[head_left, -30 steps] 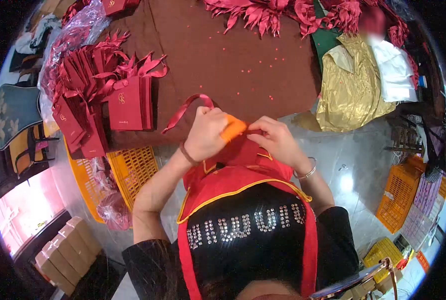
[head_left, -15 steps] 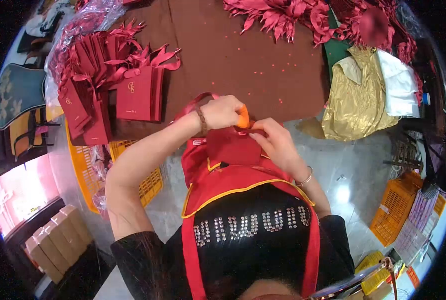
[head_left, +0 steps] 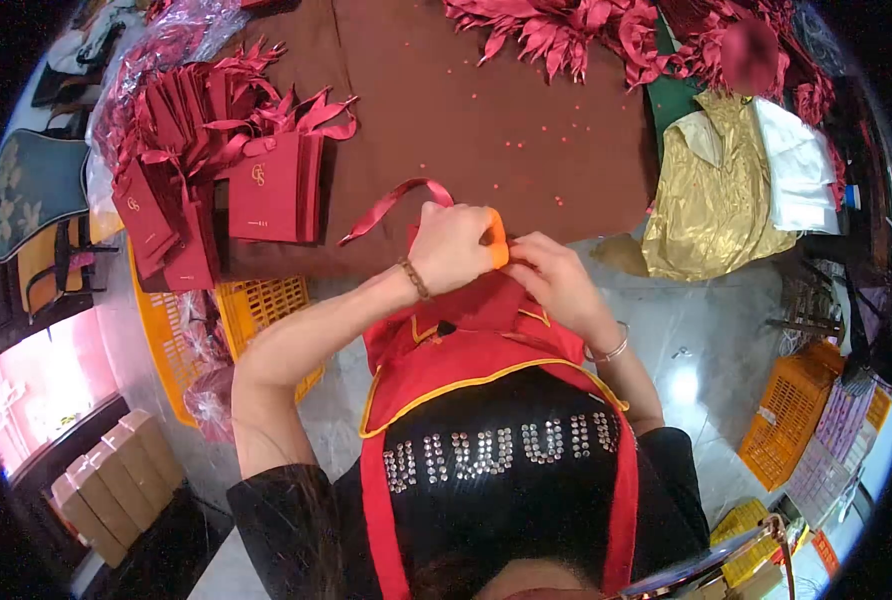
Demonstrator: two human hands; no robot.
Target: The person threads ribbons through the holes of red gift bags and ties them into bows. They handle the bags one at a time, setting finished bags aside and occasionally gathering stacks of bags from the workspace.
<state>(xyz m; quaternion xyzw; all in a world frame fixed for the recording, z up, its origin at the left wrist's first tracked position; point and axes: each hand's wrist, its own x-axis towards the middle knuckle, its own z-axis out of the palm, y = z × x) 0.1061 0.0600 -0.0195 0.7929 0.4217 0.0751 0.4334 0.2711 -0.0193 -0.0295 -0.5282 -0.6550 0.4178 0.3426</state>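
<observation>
A dark red bag is held in front of the red apron, just off the table's near edge. My left hand is closed on an orange looped object at the bag's top, its fingertips partly hidden. Close beside it, my right hand is closed, with thumb and fingers pinching at the bag's upper right edge. A loose red ribbon arches over the table beyond my left hand.
Red bags with ribbons stand at the table's left. Ribbon bundles lie at the far side. Gold wrapping and white plastic cover the right edge. Orange crates are below left, another at right.
My left hand has moved slightly right and down, with its wrist turned. More of the orange object's loop shows, and the ribbon now stands clear of my left wrist.
</observation>
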